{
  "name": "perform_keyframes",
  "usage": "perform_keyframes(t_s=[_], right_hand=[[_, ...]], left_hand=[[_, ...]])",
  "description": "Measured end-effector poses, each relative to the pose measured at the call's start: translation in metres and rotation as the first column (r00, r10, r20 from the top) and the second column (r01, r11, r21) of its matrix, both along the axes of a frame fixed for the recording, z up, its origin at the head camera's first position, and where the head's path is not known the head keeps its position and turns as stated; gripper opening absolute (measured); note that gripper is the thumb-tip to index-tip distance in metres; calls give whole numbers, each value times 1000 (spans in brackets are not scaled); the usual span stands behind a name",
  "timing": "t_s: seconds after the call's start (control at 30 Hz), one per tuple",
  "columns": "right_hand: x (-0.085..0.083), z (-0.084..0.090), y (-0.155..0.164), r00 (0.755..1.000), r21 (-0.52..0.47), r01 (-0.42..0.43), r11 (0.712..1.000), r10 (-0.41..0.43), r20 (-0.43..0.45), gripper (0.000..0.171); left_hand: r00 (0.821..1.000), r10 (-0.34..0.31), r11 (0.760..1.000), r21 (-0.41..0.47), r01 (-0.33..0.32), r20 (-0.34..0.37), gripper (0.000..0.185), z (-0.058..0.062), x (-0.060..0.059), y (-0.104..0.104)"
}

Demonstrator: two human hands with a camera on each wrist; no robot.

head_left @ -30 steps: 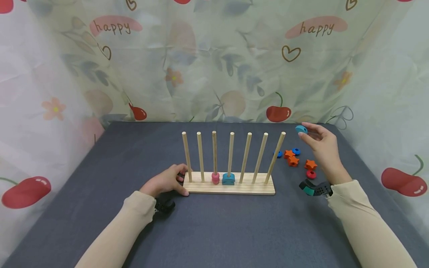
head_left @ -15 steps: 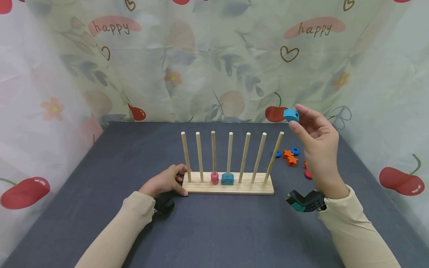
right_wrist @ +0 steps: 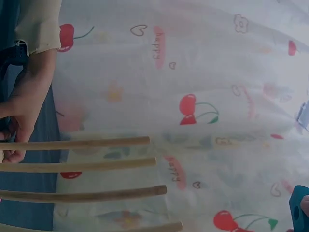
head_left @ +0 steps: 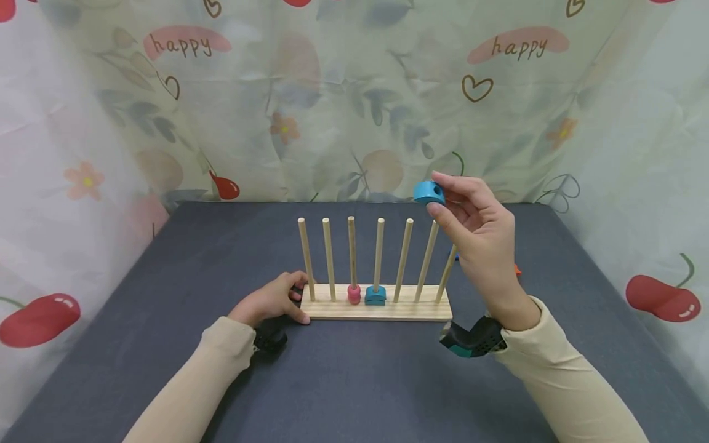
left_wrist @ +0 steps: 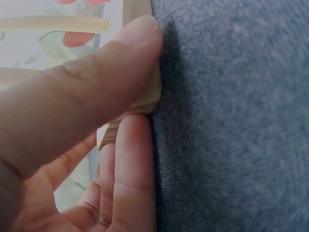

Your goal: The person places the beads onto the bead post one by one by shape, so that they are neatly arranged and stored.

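Above the peg rack, raised blue ring pinched in right hand.

Over the sixth dowel (head_left: 427, 258) from the left, blue ring (head_left: 429, 192) nipped between thumb and fingertips of right hand (head_left: 476, 237), clear of every dowel top, flat faces roughly level, hole seen near its right side facing the camera. Open air all round it, curtain well behind. On dark table (head_left: 166, 258), wooden base (head_left: 382, 311) lying long axis left to right, seven dowels upright, fanning slightly outward at the tops. Left end of base gripped by left hand (head_left: 274, 301): thumb pressed on the top corner, fingers curled beneath the edge. On base, pink piece (head_left: 354, 294) round third dowel, blue piece (head_left: 375, 296) round fourth, just beside each other. Bare cloth in front, table edges well apart from base.
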State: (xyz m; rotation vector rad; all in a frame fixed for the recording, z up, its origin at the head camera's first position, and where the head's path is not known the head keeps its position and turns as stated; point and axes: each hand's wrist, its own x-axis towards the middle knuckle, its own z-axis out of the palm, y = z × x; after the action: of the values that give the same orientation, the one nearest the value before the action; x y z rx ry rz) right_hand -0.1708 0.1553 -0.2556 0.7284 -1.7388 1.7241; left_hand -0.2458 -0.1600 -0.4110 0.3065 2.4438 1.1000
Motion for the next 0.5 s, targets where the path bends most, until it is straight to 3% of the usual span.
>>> perform_keyframes(t_s=[0.27, 0.5], right_hand=[[-10, -5, -20, 1000, 96, -12, 995, 13, -18, 40], [-22, -22, -30, 996, 221, 69, 973, -56, -63, 37]], left_hand=[[1000, -11, 1000, 0, 11, -11, 73, -2, -1, -1], [1000, -20, 1000, 4, 20, -15, 72, -1, -1, -2]])
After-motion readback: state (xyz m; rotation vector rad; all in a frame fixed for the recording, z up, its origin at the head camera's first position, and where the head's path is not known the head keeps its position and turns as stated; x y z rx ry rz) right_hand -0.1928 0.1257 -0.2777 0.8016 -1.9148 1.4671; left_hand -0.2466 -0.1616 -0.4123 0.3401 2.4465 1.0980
